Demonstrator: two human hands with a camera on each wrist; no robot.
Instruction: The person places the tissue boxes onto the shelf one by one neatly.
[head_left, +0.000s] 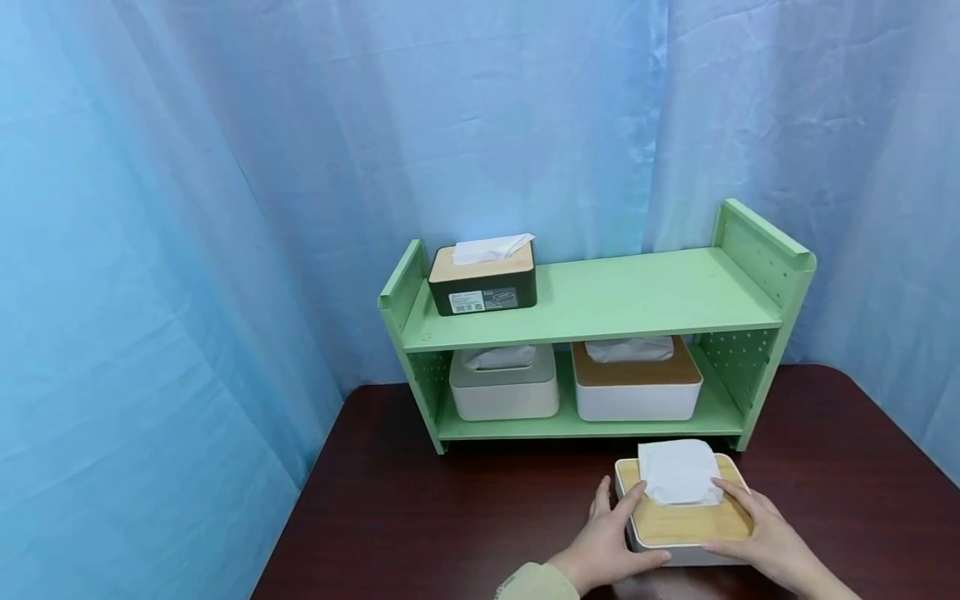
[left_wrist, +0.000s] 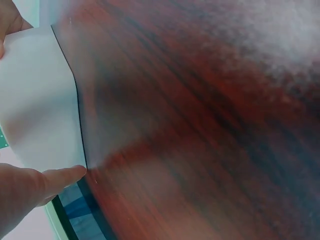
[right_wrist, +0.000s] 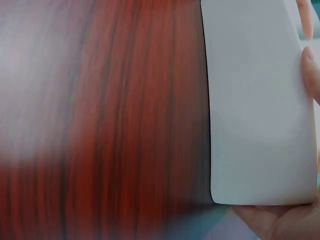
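Observation:
A white tissue box [head_left: 686, 525] with a light wooden lid and a white tissue sticking out of its top sits on the dark table in front of the shelf. My left hand [head_left: 609, 537] holds its left side, thumb along the front wall and fingers spread by the left edge. On the other side, my right hand [head_left: 761, 533] grips the right front corner, with a fingertip near the tissue. The left wrist view shows the box's plain white wall [left_wrist: 42, 100] with a digit at its corner. In the right wrist view, the white wall [right_wrist: 260, 110] stands between parts of hands.
Behind stands a green two-tier shelf [head_left: 622, 292]. A black tissue box [head_left: 483, 292] with a wooden lid is on its upper tier, at the left. Below are a grey-topped tissue box [head_left: 506, 396] and a brown-topped white one [head_left: 637, 402]. Blue curtains [head_left: 480, 125] hang behind.

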